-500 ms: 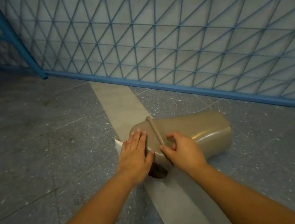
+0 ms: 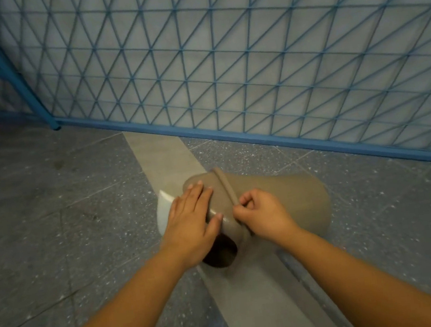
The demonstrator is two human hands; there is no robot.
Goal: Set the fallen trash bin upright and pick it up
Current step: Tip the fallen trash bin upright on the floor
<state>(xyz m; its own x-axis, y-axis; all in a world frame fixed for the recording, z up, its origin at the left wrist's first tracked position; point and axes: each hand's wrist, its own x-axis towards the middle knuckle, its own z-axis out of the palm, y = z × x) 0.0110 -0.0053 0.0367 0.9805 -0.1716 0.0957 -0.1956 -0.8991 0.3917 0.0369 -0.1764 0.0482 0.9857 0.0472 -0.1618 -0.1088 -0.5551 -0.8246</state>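
Observation:
A beige trash bin [image 2: 293,196] lies on its side on the floor, its lid end towards me and its base pointing right. A white swing flap [image 2: 163,209] shows at the lid's left edge, and a dark opening [image 2: 219,251] gapes below. My left hand [image 2: 190,222] rests flat on the lid with the fingers spread. My right hand [image 2: 261,213] is curled around the thin beige handle [image 2: 226,186] that runs over the bin.
A blue metal mesh fence [image 2: 222,65] stands close behind the bin, its bottom rail [image 2: 261,140] on the floor. A pale strip [image 2: 160,154] crosses the grey speckled floor [image 2: 51,228] under the bin. A blue post foot [image 2: 54,126] stands at the left.
My right hand's fingers have closed into a fist around the handle. My left hand stays flat on the lid. The bin still lies on its side.

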